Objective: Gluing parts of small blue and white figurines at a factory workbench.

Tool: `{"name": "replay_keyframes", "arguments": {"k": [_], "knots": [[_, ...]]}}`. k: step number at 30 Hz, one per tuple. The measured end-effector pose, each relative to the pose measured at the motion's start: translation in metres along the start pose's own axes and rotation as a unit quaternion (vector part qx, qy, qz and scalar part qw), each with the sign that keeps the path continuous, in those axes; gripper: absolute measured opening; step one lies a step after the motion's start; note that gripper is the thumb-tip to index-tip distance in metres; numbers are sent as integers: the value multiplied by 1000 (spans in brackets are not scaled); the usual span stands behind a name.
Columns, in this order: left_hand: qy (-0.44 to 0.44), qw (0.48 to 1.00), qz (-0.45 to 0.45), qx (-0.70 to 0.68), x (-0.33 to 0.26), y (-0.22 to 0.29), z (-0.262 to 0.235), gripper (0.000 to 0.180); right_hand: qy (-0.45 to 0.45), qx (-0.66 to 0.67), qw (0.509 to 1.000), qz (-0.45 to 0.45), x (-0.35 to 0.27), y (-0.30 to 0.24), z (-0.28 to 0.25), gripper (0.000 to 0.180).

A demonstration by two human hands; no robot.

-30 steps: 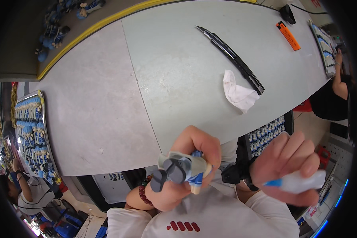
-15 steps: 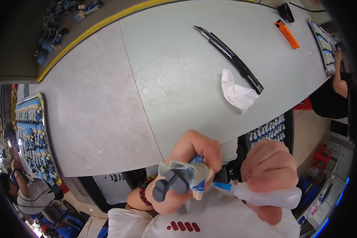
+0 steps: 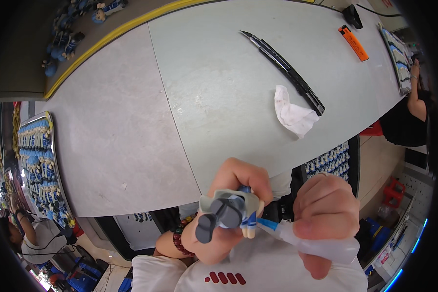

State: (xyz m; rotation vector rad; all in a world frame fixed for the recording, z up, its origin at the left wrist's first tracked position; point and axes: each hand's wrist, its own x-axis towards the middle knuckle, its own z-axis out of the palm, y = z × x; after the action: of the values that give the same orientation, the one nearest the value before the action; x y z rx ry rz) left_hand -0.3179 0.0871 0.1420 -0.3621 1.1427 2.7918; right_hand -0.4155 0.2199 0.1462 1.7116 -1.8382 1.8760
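Note:
My left hand (image 3: 241, 177) is closed round a small figurine (image 3: 228, 211) with dark grey shoes, a pale grey coat and blue parts; the shoes point up toward me and its head is hidden in my fingers. In my right hand (image 3: 326, 209) is a translucent white squeeze bottle (image 3: 328, 249), lying on its side between fingers and thumb. Its blue needle tip (image 3: 267, 224) points left and is at the figurine's blue-banded sleeve; whether it touches, I cannot tell. Both hands are held in front of my white shirt, off the near table edge.
On the table (image 3: 107, 121) lie a black craft knife (image 3: 287, 73), a crumpled white cloth (image 3: 294, 116) and an orange blade case (image 3: 354, 44). Trays of figurines (image 3: 36, 165) stand at left and below the table's right edge (image 3: 328, 158). People sit at both sides.
My left hand has turned the figurine, so its shoes now face me more. The bottle in my right hand has shifted slightly left, its needle tip pointing more up-left.

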Motion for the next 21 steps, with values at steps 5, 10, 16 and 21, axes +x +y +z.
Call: {"name": "replay_keyframes", "arguments": {"k": [5,10,16,21], "knots": [[-14,999,44,17,0,-6,-4,34,-4,-8,1000,-9,3,0,0,49],[-94,984,138,60,5,-19,-9,33,71,-11,994,-77,-6,3,4,49],[-28,970,217,106,9,-23,-12,34,205,27,978,40,-7,-9,4,45],[68,989,132,24,1,-10,-6,38,307,130,938,90,-7,0,-25,44]]}}
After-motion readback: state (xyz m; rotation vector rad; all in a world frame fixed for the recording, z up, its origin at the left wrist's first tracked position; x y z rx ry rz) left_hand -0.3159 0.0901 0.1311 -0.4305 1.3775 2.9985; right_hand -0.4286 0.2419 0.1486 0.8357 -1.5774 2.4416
